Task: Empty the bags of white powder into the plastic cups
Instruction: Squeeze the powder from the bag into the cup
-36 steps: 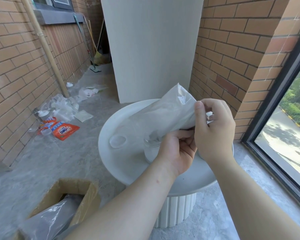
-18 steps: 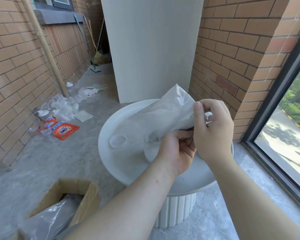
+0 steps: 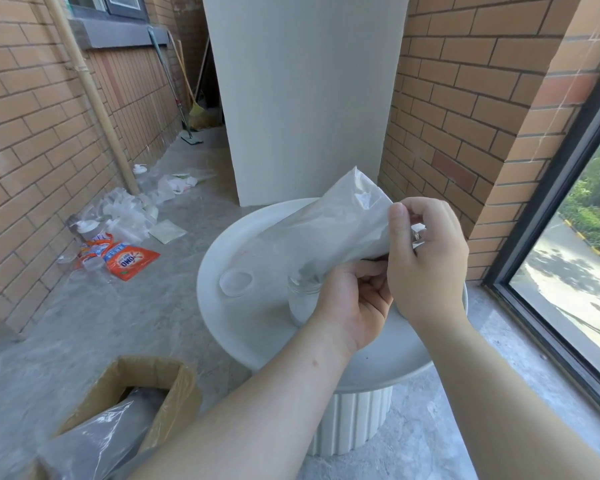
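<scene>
You're pouring right now: the plastic bag of white powder (image 3: 329, 226) is tipped over the clear plastic cup (image 3: 302, 299) that's standing on the round white table (image 3: 243, 327), and the cup is looking mostly full of white already.

Your right hand (image 3: 426, 258) is pinching the high end of the bag, thumb pressed flat on the film and fingers curled shut behind it. Your left hand (image 3: 355, 306) is closed around the low end, squeezing it into a spout right at the cup's rim. So the bag is running diagonally between the two grips, its fat middle sagging free up and to the left of both hands, mouth pointing down into the cup.

On handling, my guess: that film is thin, soft and slick, and the powder is going to slump and shift in lumps rather than flow evenly. I'd be holding it where you're holding it, one pinch on the raised end to set the tilt and one hand choking the neck. The cup looks light and tippy, so nudging it with your left knuckles could knock it over.

A second, empty-looking cup (image 3: 235, 282) is sitting just to the left on the table, apart from the first.
</scene>
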The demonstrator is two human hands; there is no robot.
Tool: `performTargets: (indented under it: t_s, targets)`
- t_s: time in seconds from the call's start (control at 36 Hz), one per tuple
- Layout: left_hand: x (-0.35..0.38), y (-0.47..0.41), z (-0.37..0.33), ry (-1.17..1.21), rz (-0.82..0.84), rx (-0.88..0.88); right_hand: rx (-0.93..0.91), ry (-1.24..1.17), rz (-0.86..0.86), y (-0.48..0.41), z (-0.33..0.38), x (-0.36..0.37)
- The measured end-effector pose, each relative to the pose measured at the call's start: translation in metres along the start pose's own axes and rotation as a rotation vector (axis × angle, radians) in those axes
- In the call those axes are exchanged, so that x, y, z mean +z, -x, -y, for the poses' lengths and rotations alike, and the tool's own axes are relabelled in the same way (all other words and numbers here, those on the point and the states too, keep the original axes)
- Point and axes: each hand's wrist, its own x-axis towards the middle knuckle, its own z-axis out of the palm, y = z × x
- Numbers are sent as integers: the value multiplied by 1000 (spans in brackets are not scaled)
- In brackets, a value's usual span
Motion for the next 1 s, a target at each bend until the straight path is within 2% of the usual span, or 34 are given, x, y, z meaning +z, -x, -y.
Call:
performTargets:
  t_s: [1.0]
  targets:
    - [4,2,0,29,-31,-24,8,15,4,-2,-2,-1]
